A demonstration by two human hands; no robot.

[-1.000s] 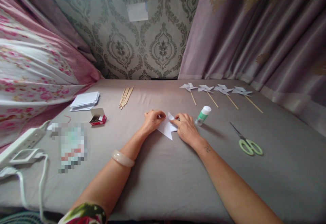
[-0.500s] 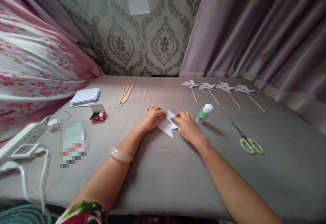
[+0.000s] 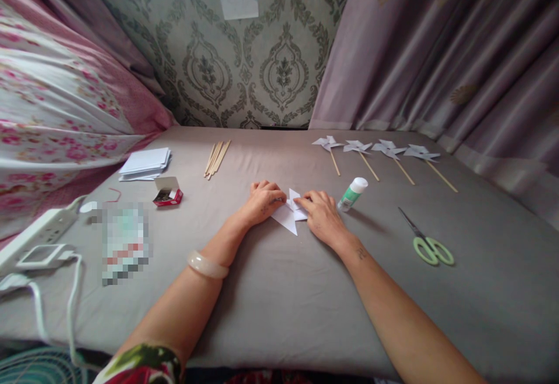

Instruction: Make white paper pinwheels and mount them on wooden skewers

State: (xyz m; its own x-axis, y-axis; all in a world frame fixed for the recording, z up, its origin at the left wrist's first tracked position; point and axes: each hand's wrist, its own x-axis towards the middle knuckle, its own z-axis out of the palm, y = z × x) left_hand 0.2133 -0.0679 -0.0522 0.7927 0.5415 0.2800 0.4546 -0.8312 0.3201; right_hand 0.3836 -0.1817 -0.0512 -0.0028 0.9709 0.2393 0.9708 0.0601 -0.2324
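Note:
A white paper pinwheel (image 3: pixel 286 221) lies on the grey cloth between my hands, partly hidden by their fingers. My left hand (image 3: pixel 265 202) grips its left side, fingers curled over the paper. On the other side my right hand (image 3: pixel 322 215) holds the paper, its index finger pressing near the middle. A glue stick (image 3: pixel 353 194) with a white cap stands just right of my right hand. Green-handled scissors (image 3: pixel 425 241) lie farther right.
Several finished pinwheels on sticks (image 3: pixel 358 147) lie at the back right. Loose wooden sticks (image 3: pixel 216 159), a stack of white paper (image 3: pixel 145 164) and an open red box (image 3: pixel 168 194) of small items are left. A power strip (image 3: pixel 41 235) with cables lines the left edge.
Both hands stay on the pinwheel, with only a slight shift of the fingers. The whole view has moved a little; nothing else on the table differs.

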